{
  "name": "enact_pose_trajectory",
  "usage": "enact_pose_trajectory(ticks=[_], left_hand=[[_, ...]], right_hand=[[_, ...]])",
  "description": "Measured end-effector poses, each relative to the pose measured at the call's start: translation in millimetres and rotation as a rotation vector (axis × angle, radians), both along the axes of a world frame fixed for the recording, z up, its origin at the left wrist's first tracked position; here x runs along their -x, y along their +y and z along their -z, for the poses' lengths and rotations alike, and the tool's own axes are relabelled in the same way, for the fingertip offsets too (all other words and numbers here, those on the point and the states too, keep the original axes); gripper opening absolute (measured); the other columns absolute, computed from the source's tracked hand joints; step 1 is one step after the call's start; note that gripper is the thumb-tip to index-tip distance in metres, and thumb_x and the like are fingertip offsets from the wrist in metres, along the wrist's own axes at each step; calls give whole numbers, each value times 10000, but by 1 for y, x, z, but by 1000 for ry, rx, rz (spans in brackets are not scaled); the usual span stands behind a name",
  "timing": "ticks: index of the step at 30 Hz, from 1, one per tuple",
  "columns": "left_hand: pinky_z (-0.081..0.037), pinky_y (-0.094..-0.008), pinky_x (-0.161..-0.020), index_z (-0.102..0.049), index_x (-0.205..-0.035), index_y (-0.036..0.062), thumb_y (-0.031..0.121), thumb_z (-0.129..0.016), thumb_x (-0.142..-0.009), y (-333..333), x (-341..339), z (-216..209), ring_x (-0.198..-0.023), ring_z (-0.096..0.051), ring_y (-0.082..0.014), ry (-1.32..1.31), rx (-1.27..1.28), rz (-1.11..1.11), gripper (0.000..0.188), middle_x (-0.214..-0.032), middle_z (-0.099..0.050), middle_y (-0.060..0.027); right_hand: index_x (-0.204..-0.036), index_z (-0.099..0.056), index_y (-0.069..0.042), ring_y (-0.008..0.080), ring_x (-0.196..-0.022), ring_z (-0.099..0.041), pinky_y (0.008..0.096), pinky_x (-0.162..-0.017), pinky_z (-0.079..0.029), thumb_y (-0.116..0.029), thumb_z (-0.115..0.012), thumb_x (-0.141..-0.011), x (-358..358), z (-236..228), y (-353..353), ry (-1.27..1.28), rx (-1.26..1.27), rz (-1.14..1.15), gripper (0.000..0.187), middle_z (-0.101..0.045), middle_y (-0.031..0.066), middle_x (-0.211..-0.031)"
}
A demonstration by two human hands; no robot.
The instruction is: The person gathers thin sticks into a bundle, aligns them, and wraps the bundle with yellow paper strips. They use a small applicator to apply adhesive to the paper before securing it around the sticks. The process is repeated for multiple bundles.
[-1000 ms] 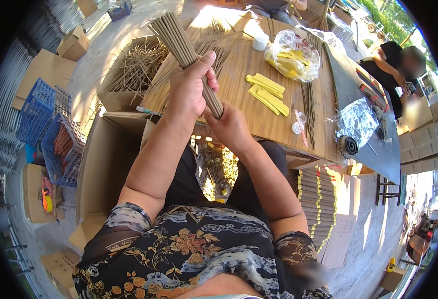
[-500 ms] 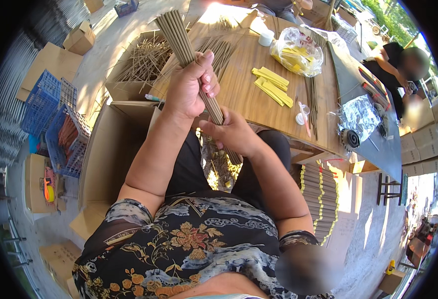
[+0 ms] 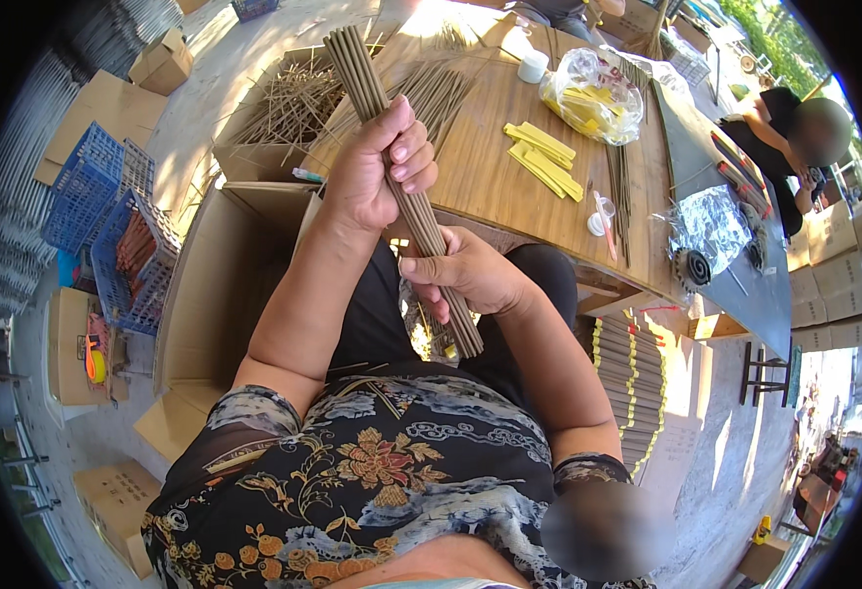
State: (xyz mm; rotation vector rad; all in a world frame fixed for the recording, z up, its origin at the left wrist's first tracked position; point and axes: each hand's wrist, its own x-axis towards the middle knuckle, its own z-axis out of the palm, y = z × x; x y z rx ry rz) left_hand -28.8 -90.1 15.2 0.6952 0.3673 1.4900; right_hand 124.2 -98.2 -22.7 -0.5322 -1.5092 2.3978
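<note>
A bundle of thin brown incense sticks (image 3: 413, 208) slants across the space above my lap, its upper end far left and its lower end near my right thigh. My left hand (image 3: 384, 167) is closed round the upper part, thumb pressed along the sticks. Lower down, my right hand (image 3: 470, 275) holds the bundle more loosely, its thumb lying across the front and its other fingers partly hidden behind. Beyond my hands, more loose sticks (image 3: 439, 98) lie on the wooden table (image 3: 470, 182), along with yellow paper strips (image 3: 544, 160).
An open cardboard box (image 3: 195, 304) stands by my left side; another box behind it holds a heap of sticks (image 3: 288, 98). Blue crates (image 3: 87, 187) are farther left. Yellow-banded stick bundles (image 3: 632, 383) lie to the right. A plastic bag (image 3: 593, 96) rests on the table. Another person (image 3: 769, 123) works at far right.
My right hand has opened a little and turned on the bundle, so more of its palm side and the sticks' lower end show. The left hand keeps its grip.
</note>
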Motion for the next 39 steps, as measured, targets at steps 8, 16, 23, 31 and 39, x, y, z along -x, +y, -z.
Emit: enact_pose_trajectory(ticks=[8, 16, 23, 31, 39], left_hand=[[-332, -205, -396, -455, -692, 125, 293, -584, -837, -2, -4, 7, -424, -404, -56, 130, 200, -294, 257, -522, -434, 35], [-344, -223, -431, -452, -664, 125, 266, -626, -807, -3, -8, 5, -423, -404, -68, 234, 303, -405, 265, -524, -443, 31], [-346, -219, -439, -450, -646, 136, 257, -610, -820, -2, 0, 8, -434, -399, -63, 125, 225, -337, 265, -521, -443, 34], [-468, -341, -701, -538, -885, 78, 256, -561, -847, 0, 9, 17, -728, -557, -194, 12, 57, -265, 184, -789, -577, -85], [-437, -260, -746, -510, -925, 59, 261, -634, -806, -12, 0, 40, -780, -525, -102, 507, -40, -525, 266, -855, -541, -20]], right_hand=[[-749, -441, -47, 87, -412, -474, 227, -387, -401, -188, -596, -827, 9, 7, -12, -217, -471, 273, 224, -486, 19, -542], [-784, -462, 8, 139, -475, -512, 288, -470, -420, -238, -600, -808, 10, 18, -17, -367, -580, 332, 282, -513, 71, -555], [-811, -487, 40, 336, -671, -589, 380, -632, -444, -245, -591, -793, 11, 11, -16, -396, -634, 314, 304, -568, 211, -663], [-795, -470, 22, 411, -712, -567, 452, -641, -450, -225, -571, -793, 13, 5, -8, -570, -999, 464, 267, -570, 251, -702], [-784, -447, 19, 418, -686, -562, 473, -634, -452, -194, -567, -780, 11, 7, 4, -675, -1188, 541, 244, -567, 252, -700]])
